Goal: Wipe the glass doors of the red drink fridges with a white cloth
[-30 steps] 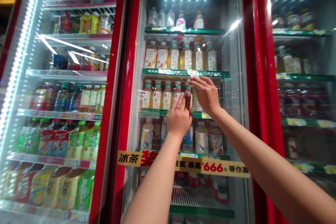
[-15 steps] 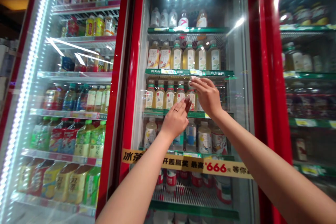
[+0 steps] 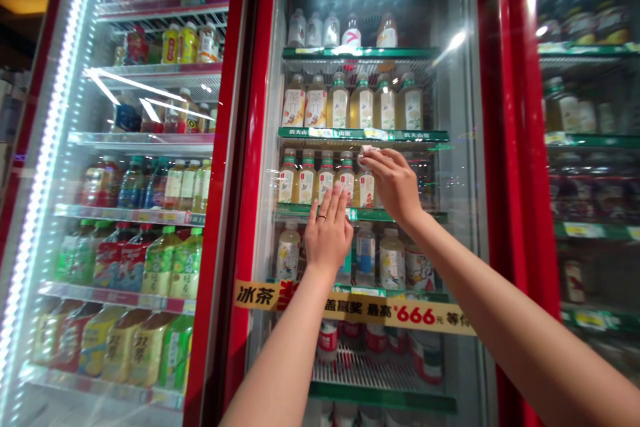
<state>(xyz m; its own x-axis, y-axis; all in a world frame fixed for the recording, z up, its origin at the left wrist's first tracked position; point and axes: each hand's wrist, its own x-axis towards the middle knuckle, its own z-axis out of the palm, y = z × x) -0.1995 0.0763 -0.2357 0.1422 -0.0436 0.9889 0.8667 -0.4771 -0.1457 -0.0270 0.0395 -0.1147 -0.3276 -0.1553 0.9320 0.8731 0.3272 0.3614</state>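
My left hand [image 3: 328, 230] lies flat on the glass door [image 3: 450, 180] of the middle fridge, a ring on one finger. Up and to its right, my right hand [image 3: 393, 180] pinches a small crumpled white tissue [image 3: 367, 149] against the same glass. The tissue is mostly hidden under the fingers. Behind the glass, a row of bottles [image 3: 307, 177] with pale labels stands level with my hands. A green shelf edge [image 3: 415, 135] runs just above my right hand.
Below my hands a yellow strip [image 3: 350, 307] with black and red lettering crosses the door. To the left stands another lit fridge [image 3: 135, 217] full of drinks, with red frames [image 3: 253, 147] between. A third fridge [image 3: 590, 143] is on the right.
My left hand has turned from tilted to flat on the glass and moved slightly left and down, away from my right hand. My right hand stays nearly in place with the tissue.
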